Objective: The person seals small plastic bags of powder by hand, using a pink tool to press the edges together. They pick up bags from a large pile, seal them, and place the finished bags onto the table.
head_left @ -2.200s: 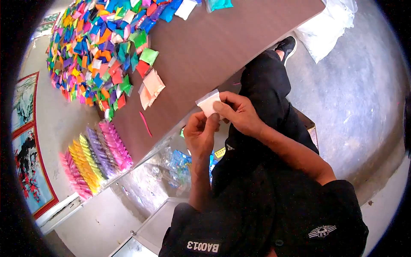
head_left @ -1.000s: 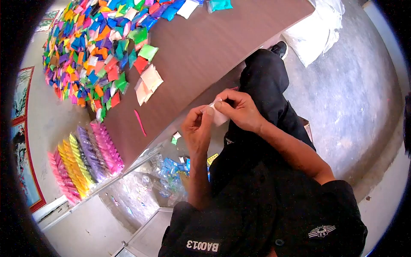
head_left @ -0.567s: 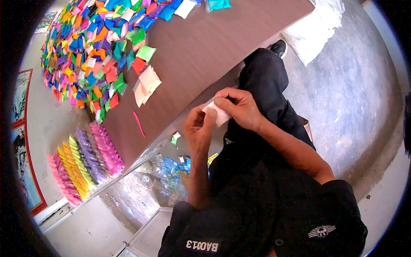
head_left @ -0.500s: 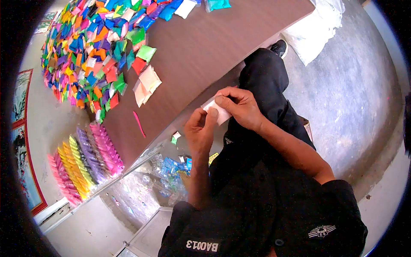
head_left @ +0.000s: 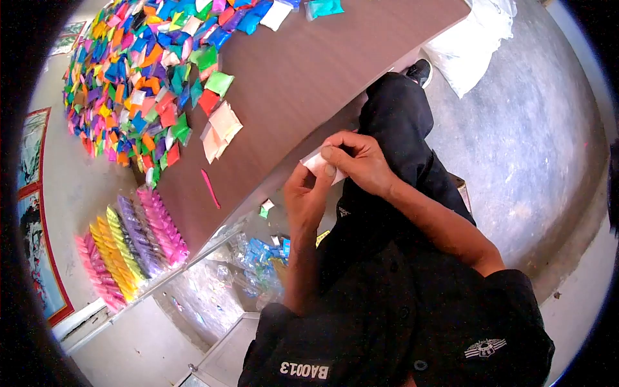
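Between my two hands is a small pale pink packet, held above my lap just off the table's edge. My left hand pinches its lower left side between thumb and fingers. On its upper right part, my right hand grips with thumb on top and fingers curled behind. Part of the packet is hidden by the fingers. A few similar pale peach packets lie stacked on the brown table, next to a big heap of colourful packets.
A pink stick-like tool lies near the table edge. Rows of twisted pink, yellow and purple packs stand at the left corner. Below are clear and blue plastic wrappers. A white sack rests on the floor at right.
My left hand has shifted slightly right and up along the packet, its thumb now closer to my right hand. The packet stays held by both hands.
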{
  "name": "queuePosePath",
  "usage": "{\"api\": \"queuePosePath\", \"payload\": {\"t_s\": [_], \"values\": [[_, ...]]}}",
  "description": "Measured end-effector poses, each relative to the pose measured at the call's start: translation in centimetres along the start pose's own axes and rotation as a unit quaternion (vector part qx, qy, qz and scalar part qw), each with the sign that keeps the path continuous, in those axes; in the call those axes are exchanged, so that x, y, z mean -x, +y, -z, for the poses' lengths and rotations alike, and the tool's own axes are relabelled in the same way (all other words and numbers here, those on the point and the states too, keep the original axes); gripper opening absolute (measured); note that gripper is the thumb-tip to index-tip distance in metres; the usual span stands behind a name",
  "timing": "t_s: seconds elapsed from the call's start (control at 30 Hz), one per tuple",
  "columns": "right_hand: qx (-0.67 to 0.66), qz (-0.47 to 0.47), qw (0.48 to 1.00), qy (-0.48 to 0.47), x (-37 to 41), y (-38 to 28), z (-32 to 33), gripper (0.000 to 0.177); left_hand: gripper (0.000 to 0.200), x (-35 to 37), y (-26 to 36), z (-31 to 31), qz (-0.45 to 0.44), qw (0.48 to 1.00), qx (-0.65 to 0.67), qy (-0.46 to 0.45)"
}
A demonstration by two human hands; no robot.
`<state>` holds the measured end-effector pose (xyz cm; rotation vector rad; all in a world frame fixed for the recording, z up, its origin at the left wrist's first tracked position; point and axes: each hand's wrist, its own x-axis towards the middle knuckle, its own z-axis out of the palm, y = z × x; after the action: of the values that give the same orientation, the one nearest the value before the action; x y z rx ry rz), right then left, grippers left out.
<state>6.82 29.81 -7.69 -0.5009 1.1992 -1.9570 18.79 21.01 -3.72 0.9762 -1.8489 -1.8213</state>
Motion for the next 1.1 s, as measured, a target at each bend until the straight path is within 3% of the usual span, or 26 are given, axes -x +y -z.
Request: {"api": "queuePosePath", "payload": {"t_s": [0.17,0.33,0.4,0.47,0.67,0.83,1.1], "values": [[-0.009,-0.019,0.999,-0.025,-0.1,-0.2,0.0,0.014,0.030,-0.1,0.2,1.1,0.001,0.997,-0.063,-0.036],[0.014,-0.021,0.999,-0.029,0.0,-0.1,0.2,0.015,0.026,0.3,1.0,0.2,0.017,0.999,-0.039,-0.028],[-0.009,-0.013,0.999,0.031,-0.1,0.0,0.0,0.016,0.022,0.6,1.3,0.1,0.032,0.999,-0.007,-0.018],[-0.018,-0.017,0.999,0.033,-0.1,0.0,-0.1,0.017,0.022,0.7,1.4,0.1,0.057,0.998,-0.034,-0.013],[-0.010,-0.027,1.000,0.005,-0.3,-0.2,0.0,0.018,0.028,0.2,-0.3,1.8,0.004,0.993,-0.115,-0.015],[0.039,-0.023,0.999,-0.017,-0.1,-0.1,-0.1,0.019,0.023,0.6,0.7,1.0,0.037,0.997,-0.068,-0.005],[0.005,-0.035,0.999,0.040,0.0,0.2,-0.2,0.020,0.019,0.7,0.7,-0.1,0.042,0.998,-0.036,0.002]]}}
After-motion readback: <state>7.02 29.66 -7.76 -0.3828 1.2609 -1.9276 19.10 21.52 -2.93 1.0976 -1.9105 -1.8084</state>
